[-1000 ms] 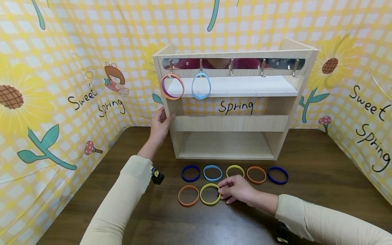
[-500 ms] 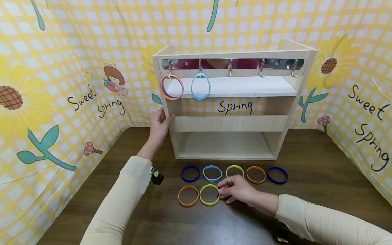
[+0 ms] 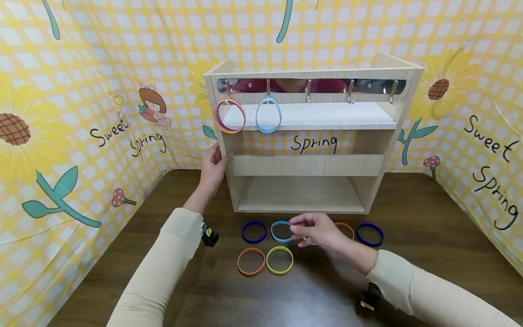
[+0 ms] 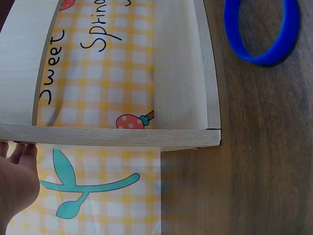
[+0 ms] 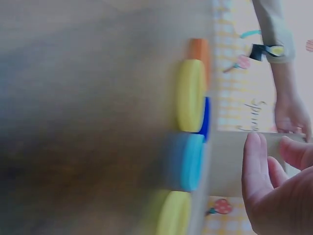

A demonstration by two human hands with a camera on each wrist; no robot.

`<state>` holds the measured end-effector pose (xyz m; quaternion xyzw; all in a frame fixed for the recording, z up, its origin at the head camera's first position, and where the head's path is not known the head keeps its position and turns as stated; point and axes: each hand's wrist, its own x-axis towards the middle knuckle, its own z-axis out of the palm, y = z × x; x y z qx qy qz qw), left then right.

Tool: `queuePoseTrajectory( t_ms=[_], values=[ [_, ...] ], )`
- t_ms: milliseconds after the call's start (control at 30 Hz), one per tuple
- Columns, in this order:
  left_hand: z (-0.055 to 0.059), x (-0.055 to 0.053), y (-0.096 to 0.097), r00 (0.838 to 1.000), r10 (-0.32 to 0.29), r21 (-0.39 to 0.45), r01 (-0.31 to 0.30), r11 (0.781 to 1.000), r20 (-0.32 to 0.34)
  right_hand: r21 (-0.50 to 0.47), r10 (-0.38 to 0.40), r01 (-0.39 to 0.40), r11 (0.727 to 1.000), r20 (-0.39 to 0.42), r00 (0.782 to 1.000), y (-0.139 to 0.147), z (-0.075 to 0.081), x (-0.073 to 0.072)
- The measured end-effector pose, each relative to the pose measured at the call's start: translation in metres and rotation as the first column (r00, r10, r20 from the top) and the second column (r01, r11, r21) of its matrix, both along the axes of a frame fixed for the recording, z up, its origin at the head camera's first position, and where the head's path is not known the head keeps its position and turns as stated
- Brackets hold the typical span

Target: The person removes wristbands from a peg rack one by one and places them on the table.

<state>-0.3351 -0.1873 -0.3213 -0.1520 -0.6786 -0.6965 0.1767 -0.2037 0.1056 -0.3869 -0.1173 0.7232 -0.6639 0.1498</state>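
Note:
My left hand (image 3: 213,163) holds the left side panel of a wooden hook rack (image 3: 306,164), thumb at its front edge. My right hand (image 3: 315,230) hovers over the back row of silicone wristbands, fingers extended and nothing between them. Under its fingertips in the head view lies a light blue wristband (image 3: 273,232). A yellow wristband behind the hand is mostly hidden, and an orange wristband (image 3: 352,232) partly so. In front lie a yellow wristband (image 3: 279,273) and an orange wristband (image 3: 251,274). Dark blue wristbands (image 3: 254,241) lie at both ends of the back row.
Metal hooks (image 3: 309,93) line the rack's top. Orange and purple wristbands (image 3: 244,117) hang on the leftmost hook, a light blue wristband (image 3: 280,116) on the second. The rack stands on a dark wooden table (image 3: 196,290), with a checked cloth (image 3: 184,118) behind and at the sides.
My right hand has left the front yellow wristband and moved up and away toward the back row; that wristband stays on the table. My left hand has not moved.

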Motion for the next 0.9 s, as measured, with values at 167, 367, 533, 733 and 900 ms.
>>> queuePoseTrajectory(
  t_ms=[167, 367, 533, 733, 900],
  values=[
    [0.010, 0.011, 0.003, 1.000, -0.013, 0.000, 0.013, 1.000, 0.016, -0.044, -0.023, 0.021, 0.999, -0.045, 0.999, -0.005, 0.019, -0.007],
    [0.019, 0.023, 0.004, 1.000, -0.013, -0.011, 0.013, 1.000, 0.026, -0.122, -0.074, 0.062, 0.991, -0.096, 0.993, -0.014, 0.042, -0.017],
    [0.019, 0.024, 0.004, 0.999, -0.027, 0.006, 0.027, 1.000, 0.022, -0.175, -0.139, 0.115, 0.978, -0.135, 0.981, -0.022, 0.061, -0.025],
    [0.018, 0.022, 0.005, 1.000, -0.025, -0.001, 0.025, 1.000, 0.017, -0.251, -0.183, 0.137, 0.958, -0.170, 0.968, -0.032, 0.081, -0.035],
    [0.019, 0.023, 0.005, 0.999, -0.028, 0.004, 0.028, 1.000, 0.025, -0.350, -0.225, 0.154, 0.924, -0.172, 0.959, -0.042, 0.096, -0.042]
  ],
)
